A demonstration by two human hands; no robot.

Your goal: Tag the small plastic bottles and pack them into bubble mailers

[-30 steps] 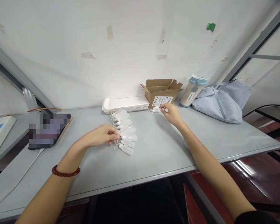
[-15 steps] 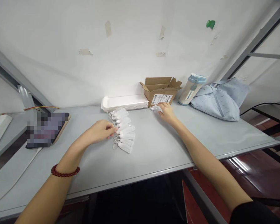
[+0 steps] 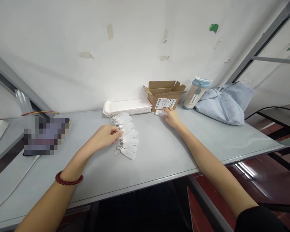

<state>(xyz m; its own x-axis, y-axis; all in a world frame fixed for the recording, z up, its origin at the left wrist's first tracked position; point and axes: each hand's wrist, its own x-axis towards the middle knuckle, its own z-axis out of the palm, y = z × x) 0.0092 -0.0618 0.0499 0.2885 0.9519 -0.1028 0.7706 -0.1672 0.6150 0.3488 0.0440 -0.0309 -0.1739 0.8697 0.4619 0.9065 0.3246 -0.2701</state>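
Small clear tags [image 3: 130,141] lie in a curved row on the table [image 3: 164,154].
The left hand [image 3: 105,137] has its thumb and fingers almost together at the row; I cannot tell if they grip a tag. Farther off, the right hand [image 3: 172,118] pinches another tag [image 3: 160,112] in nearly closed fingers. Just behind is an open brown box [image 3: 153,100], beside a white stack [image 3: 131,106].

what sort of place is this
Probably a work station in a workshop or packing room, judging by the long grey smooth-topped table, the fanned row of small translucent string-looped pieces laid out on it, and the open brown cardboard box behind.
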